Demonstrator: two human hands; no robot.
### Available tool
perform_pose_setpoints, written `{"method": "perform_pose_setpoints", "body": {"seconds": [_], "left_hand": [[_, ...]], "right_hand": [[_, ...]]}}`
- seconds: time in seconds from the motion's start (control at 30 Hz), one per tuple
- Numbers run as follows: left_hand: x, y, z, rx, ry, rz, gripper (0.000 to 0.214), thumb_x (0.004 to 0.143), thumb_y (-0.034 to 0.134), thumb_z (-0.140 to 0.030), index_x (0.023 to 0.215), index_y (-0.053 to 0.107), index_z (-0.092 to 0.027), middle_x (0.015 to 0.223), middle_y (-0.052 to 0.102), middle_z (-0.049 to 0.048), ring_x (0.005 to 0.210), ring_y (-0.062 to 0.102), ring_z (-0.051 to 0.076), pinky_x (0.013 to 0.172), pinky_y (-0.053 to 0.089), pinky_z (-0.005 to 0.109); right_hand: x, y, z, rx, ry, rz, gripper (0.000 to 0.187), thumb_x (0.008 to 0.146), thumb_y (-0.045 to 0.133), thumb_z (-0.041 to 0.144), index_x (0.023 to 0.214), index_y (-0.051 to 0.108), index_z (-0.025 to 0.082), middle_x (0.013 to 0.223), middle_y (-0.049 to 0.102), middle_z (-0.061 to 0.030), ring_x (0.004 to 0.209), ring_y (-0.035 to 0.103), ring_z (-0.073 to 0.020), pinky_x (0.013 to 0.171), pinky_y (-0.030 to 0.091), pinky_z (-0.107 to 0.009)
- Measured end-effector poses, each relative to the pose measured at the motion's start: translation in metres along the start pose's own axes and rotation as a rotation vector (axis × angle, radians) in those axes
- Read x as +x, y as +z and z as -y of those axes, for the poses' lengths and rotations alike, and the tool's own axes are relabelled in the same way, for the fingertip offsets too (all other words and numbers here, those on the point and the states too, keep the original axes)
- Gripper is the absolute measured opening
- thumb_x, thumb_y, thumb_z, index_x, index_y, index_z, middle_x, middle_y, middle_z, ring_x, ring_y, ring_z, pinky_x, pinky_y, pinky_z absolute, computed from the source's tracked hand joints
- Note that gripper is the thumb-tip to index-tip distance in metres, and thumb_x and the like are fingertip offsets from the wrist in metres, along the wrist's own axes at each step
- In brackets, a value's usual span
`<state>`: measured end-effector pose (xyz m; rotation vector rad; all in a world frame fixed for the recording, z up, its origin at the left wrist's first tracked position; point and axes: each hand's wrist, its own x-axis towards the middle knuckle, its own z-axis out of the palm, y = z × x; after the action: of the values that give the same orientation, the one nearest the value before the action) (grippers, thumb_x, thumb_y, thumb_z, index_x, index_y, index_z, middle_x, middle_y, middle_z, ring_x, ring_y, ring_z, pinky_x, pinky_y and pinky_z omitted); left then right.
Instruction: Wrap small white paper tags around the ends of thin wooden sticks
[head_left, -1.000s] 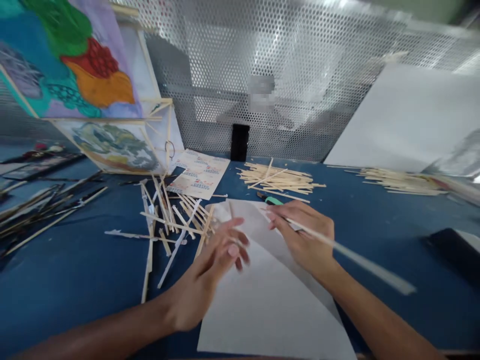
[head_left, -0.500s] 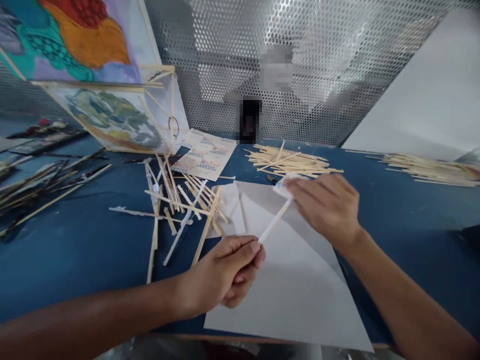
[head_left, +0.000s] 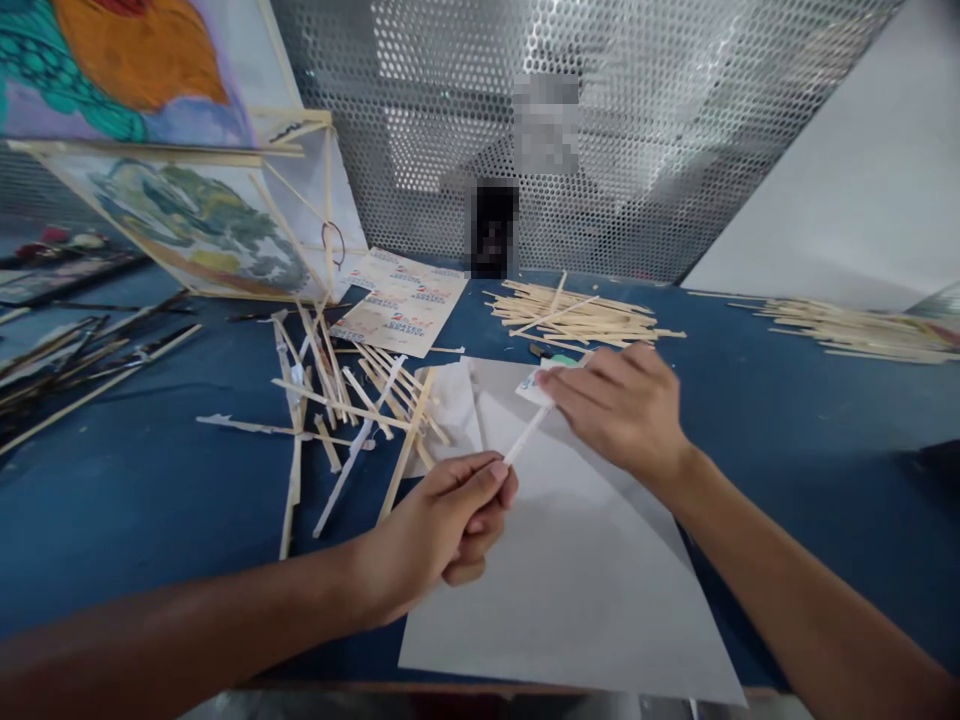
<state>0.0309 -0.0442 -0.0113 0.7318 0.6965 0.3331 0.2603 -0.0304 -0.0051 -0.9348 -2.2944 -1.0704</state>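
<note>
A thin pale wooden stick (head_left: 529, 433) slants up and to the right from my left hand (head_left: 450, 525), whose thumb and curled fingers grip its lower end. My right hand (head_left: 622, 410) is closed around a small folded piece of sandpaper (head_left: 531, 388), pinched over the stick's upper part; the far end is hidden by the fingers. Beneath both hands lies a large white sheet of paper (head_left: 570, 580). Behind them is a bigger sandpaper sheet (head_left: 409, 300) with its printed backing up, reading "coated abrasive".
Loose sticks (head_left: 367, 400), some with white scraps on them, lie left of the paper. A stick pile (head_left: 577, 312) sits behind it, another pile (head_left: 847, 330) far right. Paintbrushes (head_left: 82, 370) and framed paintings (head_left: 202, 225) are at left. A perforated metal panel (head_left: 427, 120) stands behind.
My right hand has slid the folded sandpaper down along the stick, closer to my left hand. The left hand keeps its grip. The whole view has shifted slightly.
</note>
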Motion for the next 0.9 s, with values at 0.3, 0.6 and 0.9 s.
{"method": "perform_pose_setpoints", "body": {"seconds": [0.3, 0.6, 0.9], "left_hand": [[-0.002, -0.002, 0.003, -0.008, -0.039, -0.004, 0.028, 0.097, 0.056, -0.038, 0.077, 0.051, -0.019, 0.054, 0.030, -0.0109, 0.041, 0.013, 0.003, 0.034, 0.013, 0.011], [-0.002, 0.000, 0.001, 0.039, -0.034, -0.004, 0.030, 0.094, 0.060, -0.043, 0.076, 0.050, -0.020, 0.054, 0.026, -0.0114, 0.042, 0.012, 0.004, 0.034, 0.013, 0.011], [-0.006, 0.003, -0.001, 0.026, -0.052, -0.014, 0.031, 0.092, 0.062, -0.042, 0.074, 0.050, -0.020, 0.052, 0.029, -0.0115, 0.040, 0.012, 0.003, 0.033, 0.013, 0.012]], "right_hand": [[-0.007, -0.002, -0.014, 0.059, 0.005, 0.008, 0.017, 0.098, 0.055, 0.013, 0.091, 0.069, 0.021, 0.082, 0.073, -0.0011, 0.072, 0.051, -0.0162, 0.068, 0.032, -0.036], [-0.012, 0.013, -0.021, 0.072, 0.081, -0.004, 0.026, 0.094, 0.051, 0.006, 0.083, 0.068, 0.022, 0.066, 0.066, 0.0002, 0.066, 0.047, -0.0167, 0.066, 0.029, -0.036], [-0.017, 0.006, -0.015, 0.073, 0.144, 0.010, 0.019, 0.093, 0.059, 0.009, 0.095, 0.072, 0.023, 0.076, 0.075, 0.0010, 0.077, 0.054, -0.0170, 0.074, 0.031, -0.037]]}}
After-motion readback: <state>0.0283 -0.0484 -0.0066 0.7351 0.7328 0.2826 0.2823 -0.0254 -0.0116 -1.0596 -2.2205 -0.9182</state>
